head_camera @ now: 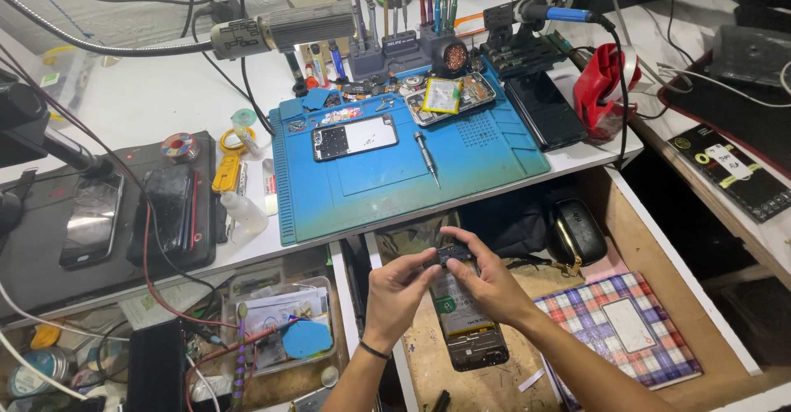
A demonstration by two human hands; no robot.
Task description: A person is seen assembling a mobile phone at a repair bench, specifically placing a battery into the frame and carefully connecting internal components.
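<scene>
Phone (465,321), opened and without its back cover, lies face down in the open wooden drawer (651,239) below the desk edge, its battery and inner frame showing. Both hands work at its top end. Left hand (401,290) and right hand (486,280) pinch a small dark part (451,255) between thumb and fingertips, the fingers closed on it from both sides, just above the phone's upper edge. By the look of it, the step in hand is fitting or lifting this part at the camera end; whether it is free or seated I cannot tell. A next move would need a steady, light grip and careful lining up with the frame. Up on the desk, a blue mat (395,173) carries another phone (354,138) and a screwdriver (427,156), both untouched.
</scene>
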